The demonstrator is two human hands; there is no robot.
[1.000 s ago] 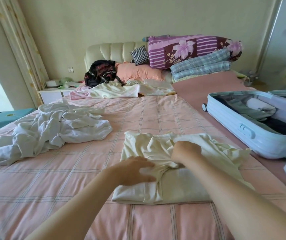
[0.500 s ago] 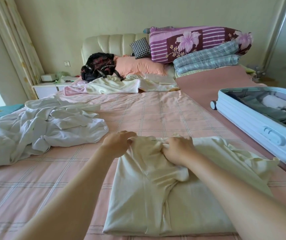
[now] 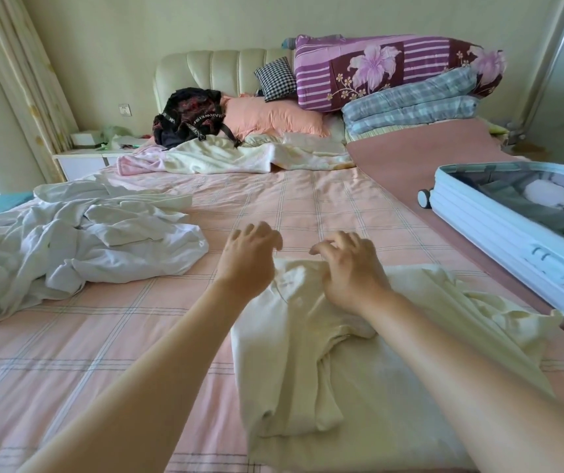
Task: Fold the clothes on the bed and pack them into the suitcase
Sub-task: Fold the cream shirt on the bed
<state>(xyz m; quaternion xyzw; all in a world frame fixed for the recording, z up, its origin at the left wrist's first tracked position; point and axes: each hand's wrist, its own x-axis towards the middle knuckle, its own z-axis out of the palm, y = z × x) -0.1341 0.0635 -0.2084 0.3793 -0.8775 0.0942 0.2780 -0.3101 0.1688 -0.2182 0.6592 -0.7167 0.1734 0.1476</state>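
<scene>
A cream garment lies partly folded on the pink plaid bed right in front of me. My left hand hovers over its far left corner, fingers loosely spread and holding nothing. My right hand hovers over the garment's far edge, fingers relaxed and also holding nothing. A pile of crumpled white clothes lies to the left. The pale blue suitcase stands open on the right with folded clothes inside.
A cream and pink blanket, a black bag, pillows and stacked folded quilts sit at the headboard. A dusty-pink sheet runs under the suitcase. A white nightstand stands at the far left.
Both hands were gripping the bunched cloth in the garment's middle; they pushed it to the far edge and have now let go, lifted with fingers spread.
</scene>
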